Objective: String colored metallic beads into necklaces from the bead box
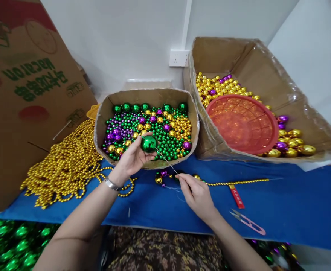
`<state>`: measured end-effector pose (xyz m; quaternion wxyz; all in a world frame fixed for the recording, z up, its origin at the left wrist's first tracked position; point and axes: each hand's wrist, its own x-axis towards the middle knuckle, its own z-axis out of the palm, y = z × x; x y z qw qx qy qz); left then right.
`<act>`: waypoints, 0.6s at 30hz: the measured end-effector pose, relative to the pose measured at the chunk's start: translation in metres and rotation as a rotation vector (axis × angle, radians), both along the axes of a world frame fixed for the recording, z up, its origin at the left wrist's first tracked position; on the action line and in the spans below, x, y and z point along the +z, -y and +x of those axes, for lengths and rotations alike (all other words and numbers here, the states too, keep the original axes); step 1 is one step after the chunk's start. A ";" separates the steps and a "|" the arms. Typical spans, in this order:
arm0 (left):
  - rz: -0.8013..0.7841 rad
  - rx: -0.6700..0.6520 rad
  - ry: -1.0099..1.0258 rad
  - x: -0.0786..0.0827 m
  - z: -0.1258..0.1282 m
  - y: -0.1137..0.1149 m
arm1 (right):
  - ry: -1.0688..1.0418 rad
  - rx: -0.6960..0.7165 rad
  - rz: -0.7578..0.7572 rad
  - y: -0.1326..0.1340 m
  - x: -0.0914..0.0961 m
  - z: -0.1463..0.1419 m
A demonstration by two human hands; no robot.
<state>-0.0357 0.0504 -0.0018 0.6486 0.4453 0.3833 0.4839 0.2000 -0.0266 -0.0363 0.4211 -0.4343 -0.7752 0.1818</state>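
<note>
My left hand (133, 157) is closed round a large shiny green ball (149, 143), held just in front of the small cardboard box (147, 94) of mixed green, purple and gold beads. My right hand (195, 194) pinches a thin needle (167, 162) whose tip points up into the green ball. Below the needle, a strand of gold beads (235, 183) with a few larger beads at its left end lies on the blue cloth (295, 210).
A heap of gold bead strings (66, 165) lies at the left. A big cardboard box (255, 56) at the right holds gold and purple balls and an orange basket (243, 122). Pink thread snips (248, 222) and a red tag (237, 197) lie on the cloth. Green balls (7, 241) fill the lower left.
</note>
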 end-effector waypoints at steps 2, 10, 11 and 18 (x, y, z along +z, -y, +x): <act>0.088 0.021 -0.060 -0.005 0.002 0.004 | 0.005 -0.006 -0.002 0.002 0.001 0.002; 0.509 0.228 -0.540 -0.013 0.006 0.017 | 0.058 -0.020 0.035 0.004 0.001 0.006; 0.535 0.240 -0.572 -0.013 0.006 0.018 | 0.072 -0.023 0.043 0.005 0.000 0.007; 0.842 0.444 -0.948 -0.010 0.006 0.020 | 0.234 -0.067 0.147 0.007 -0.004 0.015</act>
